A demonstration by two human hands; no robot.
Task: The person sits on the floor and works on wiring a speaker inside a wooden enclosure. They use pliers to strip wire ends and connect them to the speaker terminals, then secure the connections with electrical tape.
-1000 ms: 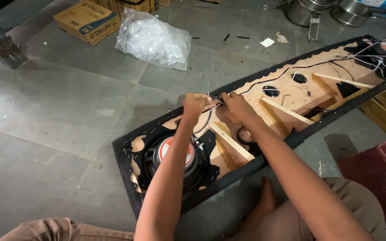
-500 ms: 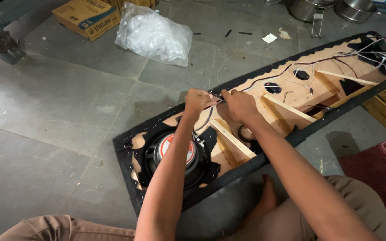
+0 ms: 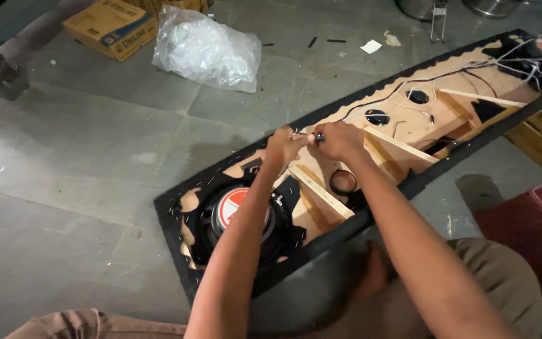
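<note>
My left hand [image 3: 283, 145] and right hand [image 3: 339, 139] stay pinched on the wire [image 3: 303, 134] at frame centre; the speaker cabinet [image 3: 321, 169] still runs lower left to upper right.

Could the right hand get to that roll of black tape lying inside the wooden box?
Probably yes. The tape roll lies open on the wood just below the right hand, nothing covering it, but that hand pinches a thin wire with the left hand.

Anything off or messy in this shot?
Mostly floor litter: paper scraps and dark bits lie past the speaker box. Loose wires trail unfastened across its wood. Both hands, left and right, pinch wire ends.
</note>
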